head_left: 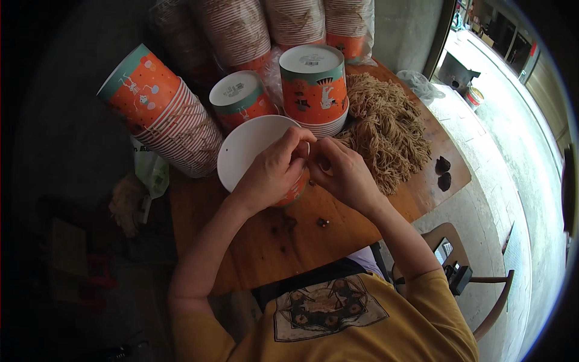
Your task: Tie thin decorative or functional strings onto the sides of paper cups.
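A paper bucket point(250, 142) with a white inside and an orange outer wall lies tilted on the table, its mouth toward me. A small dark hole shows near its left rim. My left hand point(271, 169) reaches across the mouth, fingers curled closed at the right rim. Close against it, my right hand point(347, 172) is closed in a pinch at the same rim. Whatever is between the right fingertips is hidden. Right beside that hand lies a big heap of tan twisted cords point(389, 130).
Behind stand upside-down bucket stacks point(313, 90), point(241, 99) and several plastic-wrapped stacks point(232, 30). A long stack point(163, 114) leans at the left. Two dark pieces point(443, 172) lie near the wooden table's point(259, 253) right edge. A chair point(446, 241) holding a phone stands at the right.
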`<state>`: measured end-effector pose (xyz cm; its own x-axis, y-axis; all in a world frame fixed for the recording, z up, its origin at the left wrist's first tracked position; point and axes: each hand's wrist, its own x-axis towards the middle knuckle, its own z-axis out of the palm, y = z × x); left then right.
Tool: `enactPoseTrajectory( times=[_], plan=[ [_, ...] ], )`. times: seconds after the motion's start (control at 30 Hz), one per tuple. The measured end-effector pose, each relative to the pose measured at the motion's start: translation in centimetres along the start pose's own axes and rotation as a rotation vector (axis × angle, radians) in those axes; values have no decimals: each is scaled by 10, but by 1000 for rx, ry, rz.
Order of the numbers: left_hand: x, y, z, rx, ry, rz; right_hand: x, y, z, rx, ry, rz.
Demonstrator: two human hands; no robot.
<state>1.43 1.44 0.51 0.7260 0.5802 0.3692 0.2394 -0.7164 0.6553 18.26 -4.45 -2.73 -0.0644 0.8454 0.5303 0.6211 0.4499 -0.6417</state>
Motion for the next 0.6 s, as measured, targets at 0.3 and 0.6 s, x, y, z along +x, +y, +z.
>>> enactPoseTrajectory(
  times=[0.3,0.6],
  plan=[
    [-1,4,-4,120,83,135,3,-10,-2,-12,62,-1],
    [-2,-1,-8,101,19,160,8,-5,-2,1,26,1]
  ],
)
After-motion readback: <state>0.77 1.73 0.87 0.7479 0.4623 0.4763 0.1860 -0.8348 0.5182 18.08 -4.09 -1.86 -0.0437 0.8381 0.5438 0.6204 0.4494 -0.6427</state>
